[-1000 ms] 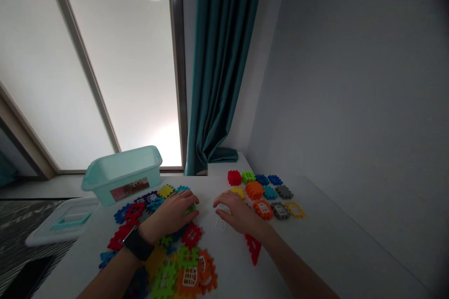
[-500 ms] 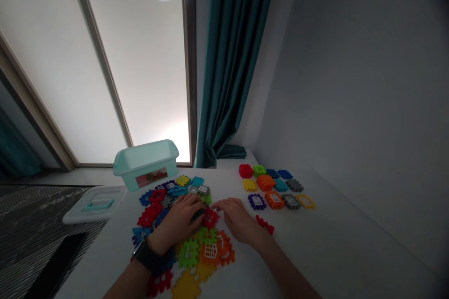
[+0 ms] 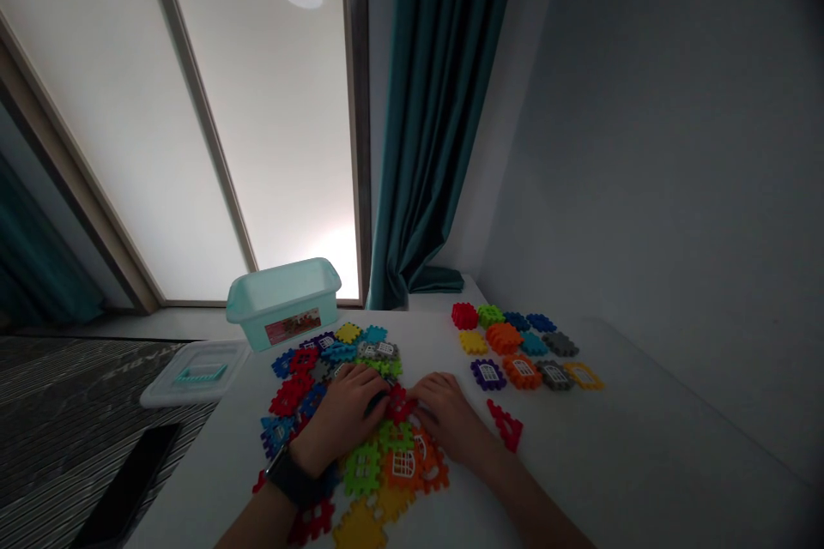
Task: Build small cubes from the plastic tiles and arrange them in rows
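Observation:
A red square interlocking plastic block (image 3: 400,404) with notched edges is between my two hands, over the pile. My left hand (image 3: 348,412), with a dark watch on its wrist, has curled fingers and its thumb at the block's left side. From the right, my right hand (image 3: 447,413) has its fingertips closed on the block's right edge. Below the hands lie a lime-green block (image 3: 362,467), an orange window block (image 3: 404,465) and a yellow block (image 3: 360,525). Red blocks (image 3: 291,395) and blue ones lie left of my left hand, which hides part of the pile.
Sorted blocks stand in rows at the right, including an orange stack (image 3: 504,339) and a purple window block (image 3: 487,375). A red triangular piece (image 3: 505,425) lies by my right forearm. Behind the pile stands a mint tub (image 3: 283,300); its clear lid (image 3: 193,371) is at left.
The view has swung slightly left, so everything sits further right. My hands remain at the red block, and more of the red triangular piece shows beside my right forearm.

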A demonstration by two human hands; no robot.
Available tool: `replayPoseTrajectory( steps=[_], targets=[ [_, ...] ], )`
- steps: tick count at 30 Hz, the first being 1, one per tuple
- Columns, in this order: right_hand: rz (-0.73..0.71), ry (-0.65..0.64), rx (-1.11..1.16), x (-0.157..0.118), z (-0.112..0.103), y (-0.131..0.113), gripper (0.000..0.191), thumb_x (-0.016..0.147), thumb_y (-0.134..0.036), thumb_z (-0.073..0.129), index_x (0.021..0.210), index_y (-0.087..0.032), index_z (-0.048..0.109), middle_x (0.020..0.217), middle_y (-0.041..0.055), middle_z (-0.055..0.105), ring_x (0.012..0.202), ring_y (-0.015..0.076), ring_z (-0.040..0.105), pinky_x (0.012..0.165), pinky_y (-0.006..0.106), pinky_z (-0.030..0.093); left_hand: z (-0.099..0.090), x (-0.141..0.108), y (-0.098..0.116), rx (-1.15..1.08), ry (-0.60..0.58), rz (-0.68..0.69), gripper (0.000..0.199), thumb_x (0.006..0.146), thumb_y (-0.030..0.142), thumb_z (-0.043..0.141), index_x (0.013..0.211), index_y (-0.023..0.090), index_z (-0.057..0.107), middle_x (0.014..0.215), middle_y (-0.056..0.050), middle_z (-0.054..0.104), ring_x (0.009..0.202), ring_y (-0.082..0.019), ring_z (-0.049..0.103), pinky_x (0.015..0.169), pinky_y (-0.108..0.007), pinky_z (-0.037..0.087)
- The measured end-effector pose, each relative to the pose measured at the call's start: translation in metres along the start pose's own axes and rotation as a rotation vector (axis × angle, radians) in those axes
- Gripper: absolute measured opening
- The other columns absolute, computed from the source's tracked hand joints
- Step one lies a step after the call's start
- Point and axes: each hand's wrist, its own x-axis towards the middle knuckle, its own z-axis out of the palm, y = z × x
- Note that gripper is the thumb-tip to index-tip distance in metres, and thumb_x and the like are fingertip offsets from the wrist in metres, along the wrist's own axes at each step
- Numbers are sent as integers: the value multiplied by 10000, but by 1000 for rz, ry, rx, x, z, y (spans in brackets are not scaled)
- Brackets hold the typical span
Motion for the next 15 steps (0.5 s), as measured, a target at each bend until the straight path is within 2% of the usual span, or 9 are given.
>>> replayPoseTrajectory(
  steps=[6, 11, 15],
  targets=[
    [-41, 81, -25, 1, 2, 9, 220, 919, -43, 527, 956, -215, 660, 983, 50, 719, 981, 235, 648, 915, 415, 459, -3, -2, 2, -57, 24, 10, 175, 914, 223, 601, 1078, 234, 660, 1051, -52, 707, 1031, -266, 621, 966, -437, 437],
    [-77, 177, 9, -1, 1, 19, 205, 927, -67, 521, 1005, -215, 639, 1013, 57, 724, 997, 247, 646, 923, 439, 474, -2, -3, 2, -96, 39, 5, 448, 816, 328, 768, 1228, 249, 608, 1203, -68, 670, 1136, -301, 595, 1015, -469, 424],
    [-133, 224, 31, -3, -2, 14, 196, 955, -94, 499, 1018, -229, 627, 1025, 56, 726, 996, 235, 654, 906, 419, 493, 1, -4, 0, -96, 52, 5, 616, 754, 386, 833, 1297, 258, 571, 1265, -87, 631, 1178, -320, 576, 1044, -486, 414]
  ],
)
